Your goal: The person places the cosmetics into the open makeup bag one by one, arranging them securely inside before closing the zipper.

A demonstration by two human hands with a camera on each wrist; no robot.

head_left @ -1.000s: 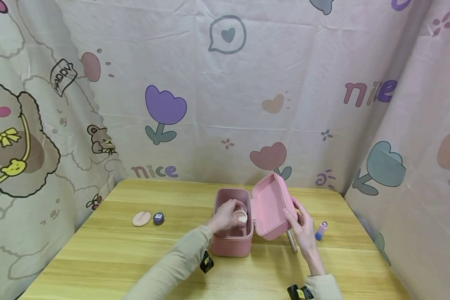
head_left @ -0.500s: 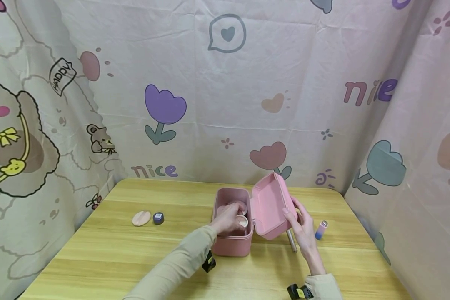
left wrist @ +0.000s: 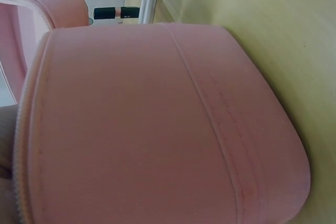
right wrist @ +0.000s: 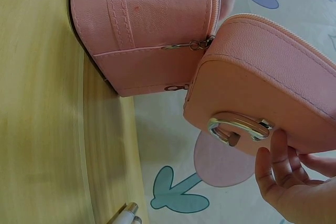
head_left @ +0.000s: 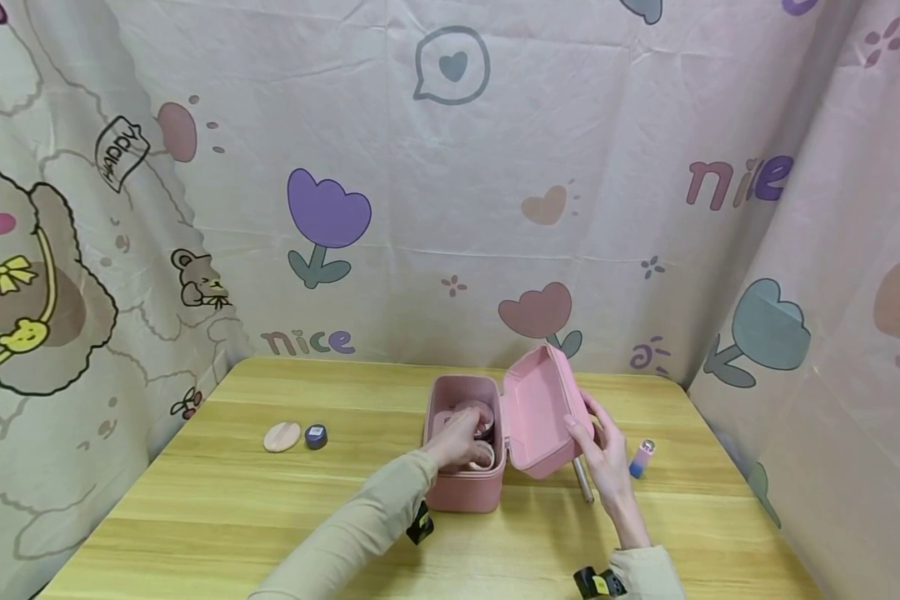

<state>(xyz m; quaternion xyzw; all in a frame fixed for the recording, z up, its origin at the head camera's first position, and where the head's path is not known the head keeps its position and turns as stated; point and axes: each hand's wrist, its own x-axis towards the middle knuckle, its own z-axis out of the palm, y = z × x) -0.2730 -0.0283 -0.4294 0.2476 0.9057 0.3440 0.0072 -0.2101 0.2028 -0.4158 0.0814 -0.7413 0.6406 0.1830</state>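
A pink cosmetic case (head_left: 465, 493) stands on the table with its lid (head_left: 543, 412) swung out to the right. My left hand (head_left: 456, 442) reaches down inside the case, fingers bent near a small round white-rimmed container (head_left: 483, 456); I cannot tell whether they still grip it. Another round item (head_left: 480, 410) lies farther back in the case, partly behind the fingers. With my right hand (head_left: 603, 450) I hold the lid's outer edge, thumb on the rim and fingers behind. The right wrist view shows these fingers beside the lid's carrying handle (right wrist: 239, 124).
On the left of the table (head_left: 330, 533) lie a flat round puff (head_left: 282, 437) and a small dark jar (head_left: 316, 437). Right of the case are a silver tube (head_left: 583, 481) and a pink-and-blue tube (head_left: 642, 458). A black tube (left wrist: 116, 12) shows in the left wrist view.
The white-rimmed container has sunk lower in the case and tilted, while my left hand has shifted slightly to the right. My right hand and the lid stay put.
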